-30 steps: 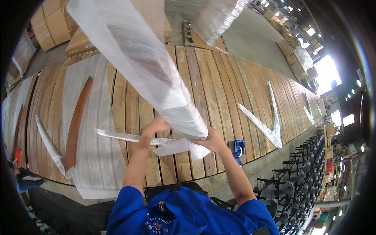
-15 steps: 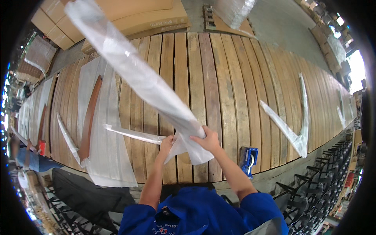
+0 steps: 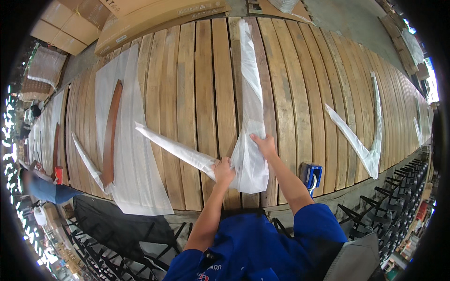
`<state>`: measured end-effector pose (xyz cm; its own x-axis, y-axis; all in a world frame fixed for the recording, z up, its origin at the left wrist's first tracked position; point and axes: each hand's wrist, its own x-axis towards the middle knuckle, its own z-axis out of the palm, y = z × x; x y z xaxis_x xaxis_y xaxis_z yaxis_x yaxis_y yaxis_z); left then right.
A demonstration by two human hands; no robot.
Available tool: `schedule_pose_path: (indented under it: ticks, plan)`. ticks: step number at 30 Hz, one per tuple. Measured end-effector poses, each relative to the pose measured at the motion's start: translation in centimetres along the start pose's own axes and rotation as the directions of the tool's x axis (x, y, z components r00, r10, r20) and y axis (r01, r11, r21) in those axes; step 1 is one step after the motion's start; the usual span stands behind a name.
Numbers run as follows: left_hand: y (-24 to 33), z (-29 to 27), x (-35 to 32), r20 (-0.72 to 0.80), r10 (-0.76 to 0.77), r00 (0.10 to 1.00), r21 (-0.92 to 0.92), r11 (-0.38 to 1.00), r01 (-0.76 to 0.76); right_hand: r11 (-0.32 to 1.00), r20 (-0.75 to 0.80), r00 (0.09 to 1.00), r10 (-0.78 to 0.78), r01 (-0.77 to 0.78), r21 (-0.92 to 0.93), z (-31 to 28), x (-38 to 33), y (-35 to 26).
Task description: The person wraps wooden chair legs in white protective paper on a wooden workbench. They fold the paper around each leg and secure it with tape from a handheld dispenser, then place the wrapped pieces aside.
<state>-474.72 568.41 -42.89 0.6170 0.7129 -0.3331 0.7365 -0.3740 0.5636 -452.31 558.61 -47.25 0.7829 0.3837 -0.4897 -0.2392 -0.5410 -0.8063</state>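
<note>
A V-shaped piece wrapped in white foam sheet [image 3: 251,100] lies before me, one slim arm pointing away and the other to the left. My left hand [image 3: 224,172] is closed round the left arm close to the joint. Further right, my right hand [image 3: 265,146] pinches the wrapped far-pointing arm near its base, thumb on top. Loose foam sheet bunches between and below my hands. What is inside the wrapping is hidden. On my left, a similar V-shaped piece has a bare reddish-brown wooden arm [image 3: 111,133] lying on a flat foam sheet [image 3: 136,173] and a wrapped arm beside it.
The table has wooden slats [image 3: 204,93]. A blue tape dispenser [image 3: 311,177] stands at the front edge, right of my right hand. Another wrapped V-shaped piece [image 3: 361,150] lies further right. Cardboard boxes [image 3: 154,21] stand beyond the far edge. A co-worker [image 3: 47,187] is at far left.
The wrapped far arm has swung from upper left to point straight away from me, and is now narrower and lies along the slats. Its loose sheet is drawn around it. Both hands have shifted right.
</note>
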Motion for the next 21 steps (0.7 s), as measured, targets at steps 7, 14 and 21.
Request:
schedule_pose_path:
  ticks: [7, 14, 21]
  plan:
    - [-1.3, -1.1, -1.4, -0.035, 0.076, 0.996, 0.115, 0.991, -0.072, 0.8, 0.04, 0.996, 0.079, -0.039, -0.599, -0.3, -3.9, -2.9]
    - [-4.0, -0.9, -1.3, 0.092, -0.119, 0.989, -0.17, 0.976, 0.133, 0.352, 0.41, 0.814, -0.411, 0.556, -0.753, -0.8, -14.8, -1.7]
    - [-4.4, -1.0, -2.4, 0.143, -0.048, 0.989, -0.493, 0.863, 0.113, 0.226, 0.588, 0.654, -0.476, 0.737, -0.637, 6.6, -20.0, 3.5]
